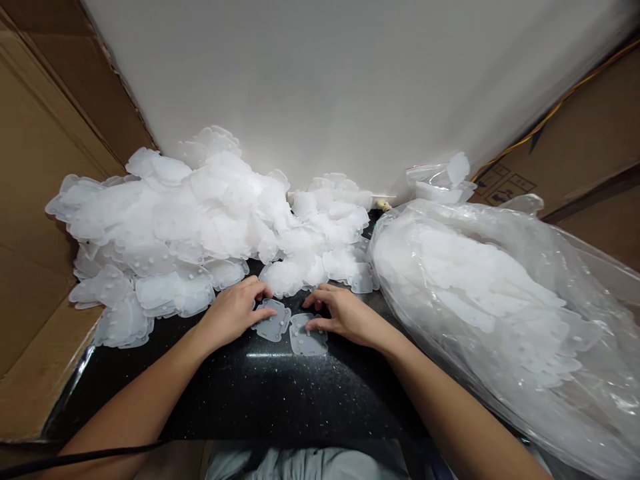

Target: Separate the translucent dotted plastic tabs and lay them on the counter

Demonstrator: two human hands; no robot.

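Note:
Two thin translucent plastic pads with small round bumps lie flat, side by side, on the black speckled tabletop. My left hand (245, 305) is over the left pad (273, 328), its thumb resting on the pad and its fingers bent at the far edge, apart from the thumb. Over the right pad (311, 339), my right hand (341, 312) has its thumb on the surface and its other fingers curled above, with a gap between. Neither pad appears lifted. Just beyond my fingers, a heap of similar pads (200, 213) spreads along the wall.
A large clear plastic bag (500, 287) full of more pads takes up the right side. Cardboard (45, 167) stands at the left, and a cardboard box (590, 147) is behind the bag at right. A black cable (90, 455) crosses the lower left corner.

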